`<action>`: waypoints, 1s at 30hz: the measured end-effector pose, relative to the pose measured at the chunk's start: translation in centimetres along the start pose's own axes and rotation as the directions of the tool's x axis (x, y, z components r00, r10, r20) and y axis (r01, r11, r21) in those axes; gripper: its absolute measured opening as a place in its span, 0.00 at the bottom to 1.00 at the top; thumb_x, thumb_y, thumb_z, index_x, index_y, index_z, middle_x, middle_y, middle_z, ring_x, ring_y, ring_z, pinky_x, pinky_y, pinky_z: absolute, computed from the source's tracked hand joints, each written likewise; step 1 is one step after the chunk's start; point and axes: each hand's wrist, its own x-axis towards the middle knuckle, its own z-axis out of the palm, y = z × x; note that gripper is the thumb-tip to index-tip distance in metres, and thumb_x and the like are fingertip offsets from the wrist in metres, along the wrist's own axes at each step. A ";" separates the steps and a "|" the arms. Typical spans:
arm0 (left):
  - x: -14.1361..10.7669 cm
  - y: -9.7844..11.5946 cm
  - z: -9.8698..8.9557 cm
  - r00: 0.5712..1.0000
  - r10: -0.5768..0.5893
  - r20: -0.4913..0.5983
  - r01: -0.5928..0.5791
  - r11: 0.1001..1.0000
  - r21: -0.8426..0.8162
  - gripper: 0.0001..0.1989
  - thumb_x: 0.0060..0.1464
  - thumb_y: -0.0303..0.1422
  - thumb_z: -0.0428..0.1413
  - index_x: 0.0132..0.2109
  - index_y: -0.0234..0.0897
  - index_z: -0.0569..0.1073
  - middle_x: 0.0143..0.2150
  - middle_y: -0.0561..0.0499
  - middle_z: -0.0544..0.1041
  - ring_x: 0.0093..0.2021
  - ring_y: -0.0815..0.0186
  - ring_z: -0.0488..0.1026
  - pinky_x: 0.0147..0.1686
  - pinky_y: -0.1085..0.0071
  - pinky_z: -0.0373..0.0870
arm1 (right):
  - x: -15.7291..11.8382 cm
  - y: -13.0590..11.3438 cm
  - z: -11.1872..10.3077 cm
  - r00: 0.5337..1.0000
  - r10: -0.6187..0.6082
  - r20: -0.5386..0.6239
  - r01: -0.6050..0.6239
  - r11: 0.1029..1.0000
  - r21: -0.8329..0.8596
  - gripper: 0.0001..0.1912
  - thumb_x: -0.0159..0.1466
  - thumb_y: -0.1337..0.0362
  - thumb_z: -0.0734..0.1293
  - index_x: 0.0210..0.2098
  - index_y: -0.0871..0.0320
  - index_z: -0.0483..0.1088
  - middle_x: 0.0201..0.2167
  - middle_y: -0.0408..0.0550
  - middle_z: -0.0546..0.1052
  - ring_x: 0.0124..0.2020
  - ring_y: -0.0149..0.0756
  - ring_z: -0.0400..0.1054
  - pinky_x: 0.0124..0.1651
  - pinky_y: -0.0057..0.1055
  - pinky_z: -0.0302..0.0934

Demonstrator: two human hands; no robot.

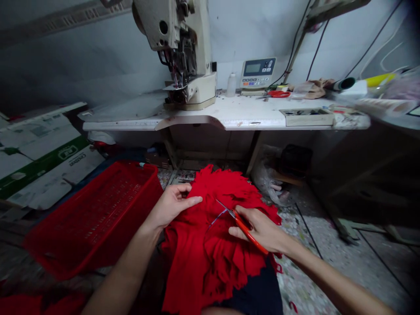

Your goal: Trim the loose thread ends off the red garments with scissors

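Observation:
A bunched pile of red fabric pieces (188,258) with jagged, layered edges lies across my lap. At its left edge, my left hand (173,201) has the cloth between thumb and curled fingers; part of the grip is hidden. My right hand (257,225) holds scissors (246,232) with orange-red handles. Their blades are spread apart and point up and left, over the middle of the pile. The blade tips are near the cloth, but I cannot tell whether they touch it.
Ahead stands a sewing machine (190,57) on a white table (236,116) with a control panel (258,72), a small bottle (231,84) and a second pair of red-handled scissors (278,94). A red plastic basket (98,218) is at left, beside a printed carton (46,157).

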 end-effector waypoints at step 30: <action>-0.7 -2.8 2.5 1.000 0.005 -0.020 -0.003 0.998 0.070 0.10 0.56 0.38 0.65 0.40 0.34 0.83 0.38 0.50 0.84 0.35 0.64 0.77 0.38 0.72 0.72 | 1.2 -1.2 0.2 0.999 -0.037 -0.028 0.037 0.999 0.024 0.28 0.64 0.40 0.68 0.25 0.56 0.59 0.19 0.37 0.60 0.22 0.29 0.51 0.26 0.29 0.41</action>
